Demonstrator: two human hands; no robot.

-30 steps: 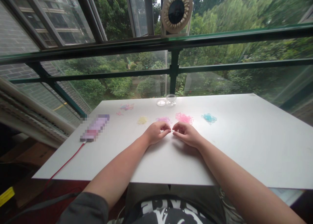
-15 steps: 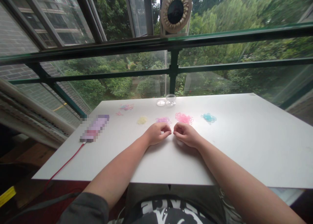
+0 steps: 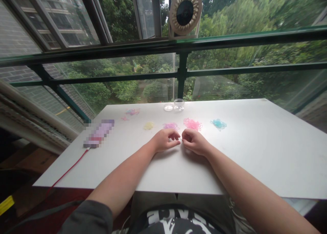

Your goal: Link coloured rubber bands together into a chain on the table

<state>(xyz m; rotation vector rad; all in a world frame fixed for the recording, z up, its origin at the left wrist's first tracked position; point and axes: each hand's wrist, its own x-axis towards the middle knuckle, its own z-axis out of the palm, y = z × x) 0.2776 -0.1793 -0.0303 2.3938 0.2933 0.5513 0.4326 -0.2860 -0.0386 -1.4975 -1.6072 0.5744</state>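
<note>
My right hand (image 3: 195,141) is closed in a pinch, with a thin pale strand (image 3: 180,139), perhaps a small rubber band, at its fingertips. Facing it, my left hand (image 3: 165,140) has its thumb and fingers parted around the strand's other end, and I see no grip there. Just beyond my hands lie loose piles of small rubber bands: purple (image 3: 171,126), pink (image 3: 192,124), yellow (image 3: 148,125) and turquoise (image 3: 218,124). The near edges of the purple and pink piles come close to my fingers.
A clear round jar (image 3: 179,105) and its lid (image 3: 168,107) stand at the far edge of the white table (image 3: 260,152). A mixed-colour pile (image 3: 133,111) lies back left. A blurred-out phone-like object (image 3: 99,133) with a red cable (image 3: 70,169) is left. A fan (image 3: 185,12) stands above the railing.
My left thumb and fingers have parted from their pinch at the strand. My right hand keeps its pinch and has hardly moved.
</note>
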